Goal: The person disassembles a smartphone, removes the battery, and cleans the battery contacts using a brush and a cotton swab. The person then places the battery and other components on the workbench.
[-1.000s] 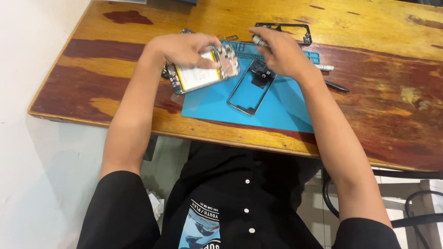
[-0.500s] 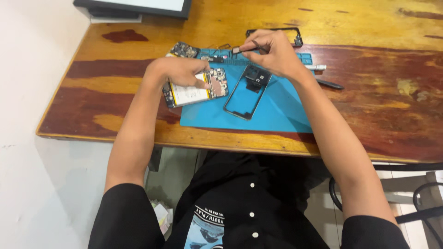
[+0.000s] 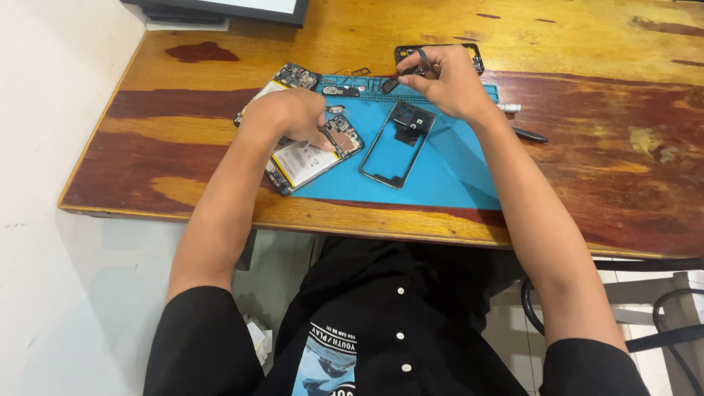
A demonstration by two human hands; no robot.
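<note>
My left hand (image 3: 287, 117) rests on an opened phone (image 3: 312, 156) with its white battery and circuit board showing, holding it down at the left edge of the blue mat (image 3: 447, 172). My right hand (image 3: 449, 81) is raised over the mat's far edge, pinching a small dark tool (image 3: 400, 76) between its fingers. A clear phone back cover (image 3: 397, 143) with a black camera piece lies flat on the mat between the two hands.
A second opened phone (image 3: 293, 75) lies behind my left hand. A black phone frame (image 3: 475, 55) sits behind my right hand. A pen-like tool (image 3: 529, 135) and a white-tipped tool (image 3: 509, 108) lie right of the mat. A monitor base (image 3: 220, 10) stands at the far edge.
My left hand has lowered the opened phone onto the mat's left edge. My right hand stays near the mat's far edge with the small tool; the view has shifted.
</note>
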